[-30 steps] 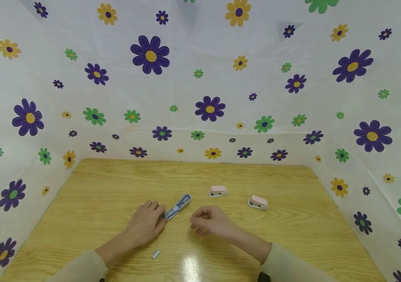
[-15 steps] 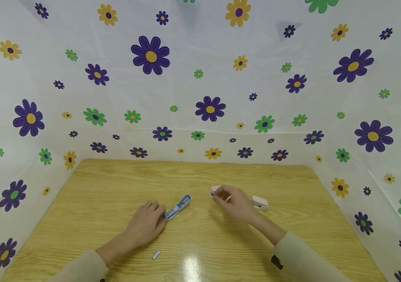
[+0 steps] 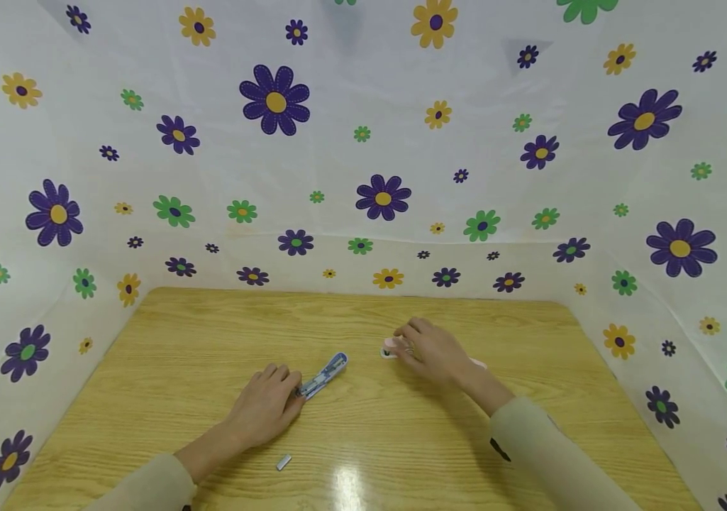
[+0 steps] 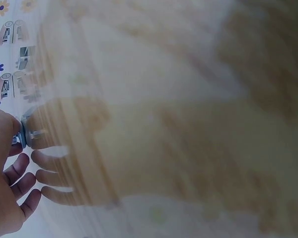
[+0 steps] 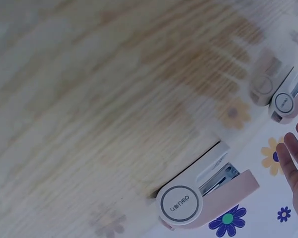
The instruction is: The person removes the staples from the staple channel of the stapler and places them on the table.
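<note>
My left hand [image 3: 264,404] rests on the table and grips the near end of a blue stapler [image 3: 325,374]; the left wrist view shows thumb and forefinger pinching it. Metal parts show along the stapler's length, while its near end is hidden by the fingers. My right hand [image 3: 433,348] reaches over a small pink and white stapler [image 3: 390,345], partly covering it. In the right wrist view the fingers [image 5: 289,166] are extended beside this stapler [image 5: 288,101], apparently apart from it. A second pink and white stapler [image 5: 208,193] stands nearer the right wrist, mostly hidden behind the hand in the head view.
A small grey strip [image 3: 283,463], resembling a block of staples, lies on the wooden table [image 3: 242,319] near the left forearm. A white flowered cloth [image 3: 337,156] stands around the table's back and sides.
My right hand has moved away from near the blue stapler, up and right to the left pink stapler, and its fingers have spread. My left hand stays in place on the blue stapler.
</note>
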Demonstrator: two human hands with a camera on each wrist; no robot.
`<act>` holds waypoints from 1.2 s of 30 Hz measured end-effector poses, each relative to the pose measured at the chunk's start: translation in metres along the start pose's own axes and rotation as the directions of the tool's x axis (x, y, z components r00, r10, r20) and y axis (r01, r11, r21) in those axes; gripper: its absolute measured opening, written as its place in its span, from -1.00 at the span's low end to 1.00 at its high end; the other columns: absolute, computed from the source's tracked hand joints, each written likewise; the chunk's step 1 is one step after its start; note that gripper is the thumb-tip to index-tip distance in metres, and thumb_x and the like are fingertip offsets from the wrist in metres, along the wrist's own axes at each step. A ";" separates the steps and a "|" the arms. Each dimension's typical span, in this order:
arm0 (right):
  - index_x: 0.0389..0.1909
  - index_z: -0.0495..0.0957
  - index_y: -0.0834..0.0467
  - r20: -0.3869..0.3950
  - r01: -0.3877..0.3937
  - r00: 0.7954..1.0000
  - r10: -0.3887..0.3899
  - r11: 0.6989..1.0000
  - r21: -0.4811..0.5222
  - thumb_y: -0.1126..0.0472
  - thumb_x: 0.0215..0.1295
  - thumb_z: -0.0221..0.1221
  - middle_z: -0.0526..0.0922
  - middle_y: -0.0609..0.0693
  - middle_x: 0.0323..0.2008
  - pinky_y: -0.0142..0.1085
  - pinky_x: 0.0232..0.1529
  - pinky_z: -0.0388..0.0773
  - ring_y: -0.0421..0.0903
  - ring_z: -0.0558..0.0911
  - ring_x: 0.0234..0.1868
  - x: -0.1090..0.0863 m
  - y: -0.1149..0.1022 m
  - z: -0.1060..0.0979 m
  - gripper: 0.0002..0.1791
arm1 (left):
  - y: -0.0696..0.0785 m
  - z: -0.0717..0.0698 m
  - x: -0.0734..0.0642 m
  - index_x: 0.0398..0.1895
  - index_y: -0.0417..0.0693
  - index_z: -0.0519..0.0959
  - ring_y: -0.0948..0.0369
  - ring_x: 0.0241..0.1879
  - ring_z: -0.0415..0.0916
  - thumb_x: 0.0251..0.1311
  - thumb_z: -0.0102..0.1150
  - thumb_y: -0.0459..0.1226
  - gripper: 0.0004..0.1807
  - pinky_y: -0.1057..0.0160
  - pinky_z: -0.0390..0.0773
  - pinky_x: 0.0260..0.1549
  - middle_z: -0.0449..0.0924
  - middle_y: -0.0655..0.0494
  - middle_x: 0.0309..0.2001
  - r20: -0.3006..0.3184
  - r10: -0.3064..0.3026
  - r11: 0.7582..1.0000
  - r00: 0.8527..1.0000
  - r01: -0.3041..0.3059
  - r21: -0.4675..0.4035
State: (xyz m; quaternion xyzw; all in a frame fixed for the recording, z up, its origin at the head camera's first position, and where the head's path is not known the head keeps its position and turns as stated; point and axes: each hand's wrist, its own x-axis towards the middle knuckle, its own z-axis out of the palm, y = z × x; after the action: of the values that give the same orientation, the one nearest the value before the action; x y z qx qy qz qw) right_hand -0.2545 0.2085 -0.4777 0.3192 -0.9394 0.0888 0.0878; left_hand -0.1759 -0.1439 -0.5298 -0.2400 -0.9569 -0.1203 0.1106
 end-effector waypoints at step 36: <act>0.04 0.68 0.04 0.023 0.187 0.982 -0.186 0.974 -0.126 0.08 0.38 0.39 0.70 -0.03 -0.09 -0.24 -0.14 0.68 -0.09 0.65 -0.13 -0.020 0.001 0.004 -0.73 | 0.015 -0.011 0.001 0.02 -0.04 0.59 0.08 -0.06 0.56 0.32 0.39 -0.03 -0.63 -0.01 0.62 0.00 0.60 0.05 -0.07 -0.029 -0.072 0.995 0.997 0.069 -0.078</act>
State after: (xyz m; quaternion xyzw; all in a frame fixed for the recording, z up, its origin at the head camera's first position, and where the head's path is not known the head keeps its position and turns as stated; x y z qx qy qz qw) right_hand -0.2399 0.2199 -0.4863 0.4001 -0.9096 0.0181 0.1105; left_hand -0.1679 -0.1342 -0.5171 -0.2082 -0.9576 -0.1648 0.1119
